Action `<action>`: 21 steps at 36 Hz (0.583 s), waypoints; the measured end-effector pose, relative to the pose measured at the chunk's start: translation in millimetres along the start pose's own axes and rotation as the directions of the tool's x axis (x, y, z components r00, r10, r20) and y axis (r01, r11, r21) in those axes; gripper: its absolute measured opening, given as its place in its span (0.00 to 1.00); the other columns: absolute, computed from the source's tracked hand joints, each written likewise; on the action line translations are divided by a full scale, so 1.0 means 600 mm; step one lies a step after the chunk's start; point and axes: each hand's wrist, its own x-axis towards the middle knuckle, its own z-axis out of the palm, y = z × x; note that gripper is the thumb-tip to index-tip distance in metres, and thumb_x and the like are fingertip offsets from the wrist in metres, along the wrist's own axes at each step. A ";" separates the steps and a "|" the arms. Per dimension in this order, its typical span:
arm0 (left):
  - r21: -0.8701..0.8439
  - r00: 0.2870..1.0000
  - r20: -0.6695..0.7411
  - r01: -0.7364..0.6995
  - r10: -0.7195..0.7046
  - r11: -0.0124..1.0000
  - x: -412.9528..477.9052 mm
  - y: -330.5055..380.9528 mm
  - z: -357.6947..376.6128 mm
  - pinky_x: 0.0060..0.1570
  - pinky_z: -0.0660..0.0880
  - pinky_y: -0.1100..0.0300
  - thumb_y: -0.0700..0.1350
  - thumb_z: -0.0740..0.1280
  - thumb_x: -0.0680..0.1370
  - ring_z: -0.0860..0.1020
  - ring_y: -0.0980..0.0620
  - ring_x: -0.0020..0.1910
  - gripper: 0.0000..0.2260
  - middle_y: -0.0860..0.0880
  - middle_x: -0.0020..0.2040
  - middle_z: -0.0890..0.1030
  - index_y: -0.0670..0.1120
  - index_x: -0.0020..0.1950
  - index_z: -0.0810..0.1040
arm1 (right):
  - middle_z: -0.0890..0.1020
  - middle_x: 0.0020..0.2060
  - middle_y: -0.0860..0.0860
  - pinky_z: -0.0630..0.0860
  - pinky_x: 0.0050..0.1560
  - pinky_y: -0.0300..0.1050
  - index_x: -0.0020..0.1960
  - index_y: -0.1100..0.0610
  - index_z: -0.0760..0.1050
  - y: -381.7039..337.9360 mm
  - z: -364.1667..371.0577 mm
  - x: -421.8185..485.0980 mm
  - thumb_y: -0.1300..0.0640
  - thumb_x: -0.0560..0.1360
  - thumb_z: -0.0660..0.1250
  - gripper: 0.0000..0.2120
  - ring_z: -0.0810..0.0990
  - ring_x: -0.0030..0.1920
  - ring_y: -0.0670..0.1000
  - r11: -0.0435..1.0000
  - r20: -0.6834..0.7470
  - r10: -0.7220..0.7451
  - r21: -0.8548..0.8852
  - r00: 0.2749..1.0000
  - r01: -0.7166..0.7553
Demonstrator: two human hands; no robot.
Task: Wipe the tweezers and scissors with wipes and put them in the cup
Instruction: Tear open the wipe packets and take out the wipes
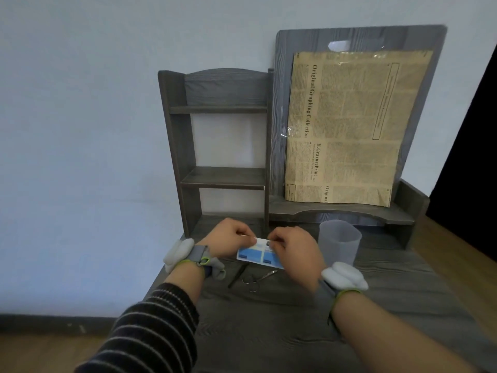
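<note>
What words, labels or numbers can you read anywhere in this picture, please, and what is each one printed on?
"Original Graphing Collection": rotated headline on the newspaper-print sheet leaning on the grey board.
"H.GravurePrint": smaller heading lower on the same sheet.
"Original": cut-off heading at its bottom edge.
Body columns and the boxed line on that sheet: too small to read.
Blue and white wipe packet held in both hands: print blurred, unreadable.
Translucent cup: no text visible.

Grey shelf unit point(217, 146), pale wall point(80, 130)

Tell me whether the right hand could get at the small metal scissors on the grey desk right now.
Probably not at once: the right hand and left hand both pinch the blue wipe packet. The scissors lie uncovered below it.
</note>
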 end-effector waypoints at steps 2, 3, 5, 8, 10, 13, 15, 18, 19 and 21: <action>-0.015 1.000 -0.005 0.004 -0.004 1.000 -0.007 0.007 0.005 0.38 0.70 0.73 0.43 0.68 0.75 0.74 0.62 0.37 0.05 0.51 0.41 0.80 0.44 0.46 0.83 | 0.82 0.47 0.50 0.70 0.50 0.44 0.49 0.53 0.79 -0.001 -0.006 -0.007 0.54 0.76 0.62 0.08 0.74 0.50 0.50 1.000 -0.017 0.002 0.012 1.000 -0.002; -0.020 1.000 -0.012 0.010 -0.010 1.000 -0.010 0.009 0.007 0.38 0.70 0.72 0.43 0.68 0.75 0.74 0.62 0.37 0.05 0.52 0.40 0.80 0.44 0.45 0.83 | 0.82 0.46 0.50 0.70 0.49 0.44 0.48 0.53 0.79 -0.001 -0.008 -0.010 0.54 0.75 0.62 0.08 0.74 0.50 0.50 1.000 -0.021 0.002 0.014 1.000 -0.002; -0.037 0.999 -0.039 0.026 -0.027 0.999 -0.016 0.013 0.013 0.38 0.70 0.72 0.43 0.68 0.75 0.74 0.62 0.37 0.05 0.52 0.39 0.80 0.44 0.45 0.83 | 0.81 0.45 0.50 0.70 0.48 0.43 0.47 0.53 0.80 -0.004 -0.014 -0.016 0.54 0.76 0.62 0.08 0.73 0.50 0.50 1.000 -0.028 0.002 0.007 1.000 -0.002; -0.082 0.994 -0.085 0.063 -0.070 0.995 -0.024 0.020 0.020 0.38 0.69 0.73 0.41 0.69 0.74 0.76 0.60 0.38 0.06 0.50 0.41 0.81 0.41 0.47 0.84 | 0.79 0.46 0.49 0.70 0.50 0.43 0.47 0.53 0.80 -0.006 -0.019 -0.022 0.54 0.76 0.62 0.08 0.71 0.51 0.49 1.000 -0.047 0.003 -0.011 0.999 -0.003; -0.117 0.991 -0.095 0.084 -0.096 0.990 -0.028 0.025 0.024 0.39 0.69 0.72 0.40 0.69 0.73 0.76 0.57 0.41 0.06 0.49 0.42 0.81 0.41 0.47 0.84 | 0.79 0.46 0.49 0.68 0.49 0.41 0.47 0.53 0.81 -0.007 -0.021 -0.027 0.54 0.76 0.63 0.08 0.71 0.50 0.49 1.000 -0.069 0.018 -0.002 0.997 -0.018; -0.164 0.987 -0.093 0.116 -0.132 0.980 -0.033 0.032 0.027 0.39 0.69 0.71 0.38 0.68 0.73 0.76 0.57 0.41 0.06 0.48 0.42 0.81 0.39 0.48 0.84 | 0.79 0.46 0.50 0.69 0.49 0.42 0.47 0.54 0.81 -0.009 -0.021 -0.031 0.55 0.76 0.63 0.08 0.73 0.50 0.49 0.999 -0.080 0.037 0.025 0.996 -0.036; -0.189 0.984 -0.092 0.136 -0.155 0.973 -0.036 0.036 0.029 0.43 0.70 0.68 0.37 0.68 0.74 0.76 0.57 0.42 0.07 0.48 0.43 0.81 0.39 0.49 0.83 | 0.78 0.46 0.51 0.72 0.50 0.43 0.46 0.55 0.81 -0.011 -0.022 -0.033 0.55 0.76 0.63 0.08 0.75 0.49 0.50 0.997 -0.078 0.055 0.059 0.995 -0.050; -0.225 0.977 -0.093 0.168 -0.192 0.960 -0.038 0.039 0.031 0.49 0.69 0.64 0.37 0.67 0.74 0.75 0.59 0.39 0.07 0.47 0.44 0.81 0.38 0.50 0.83 | 0.79 0.46 0.51 0.73 0.49 0.43 0.46 0.55 0.81 -0.011 -0.022 -0.034 0.56 0.75 0.64 0.07 0.77 0.46 0.50 0.993 -0.082 0.077 0.096 0.994 -0.069; -0.242 0.974 -0.093 0.177 -0.205 0.954 -0.039 0.039 0.033 0.49 0.68 0.64 0.36 0.67 0.74 0.75 0.59 0.39 0.08 0.46 0.46 0.81 0.37 0.51 0.83 | 0.79 0.45 0.51 0.73 0.48 0.43 0.45 0.55 0.81 -0.011 -0.021 -0.035 0.56 0.75 0.65 0.07 0.77 0.46 0.50 0.991 -0.084 0.084 0.107 0.993 -0.075; -0.273 0.970 -0.092 0.194 -0.227 0.942 -0.039 0.039 0.034 0.50 0.68 0.65 0.36 0.67 0.74 0.75 0.56 0.43 0.09 0.44 0.50 0.82 0.36 0.53 0.82 | 0.79 0.44 0.51 0.73 0.48 0.43 0.45 0.55 0.81 -0.010 -0.020 -0.034 0.56 0.74 0.65 0.07 0.77 0.45 0.50 0.990 -0.084 0.094 0.116 0.992 -0.084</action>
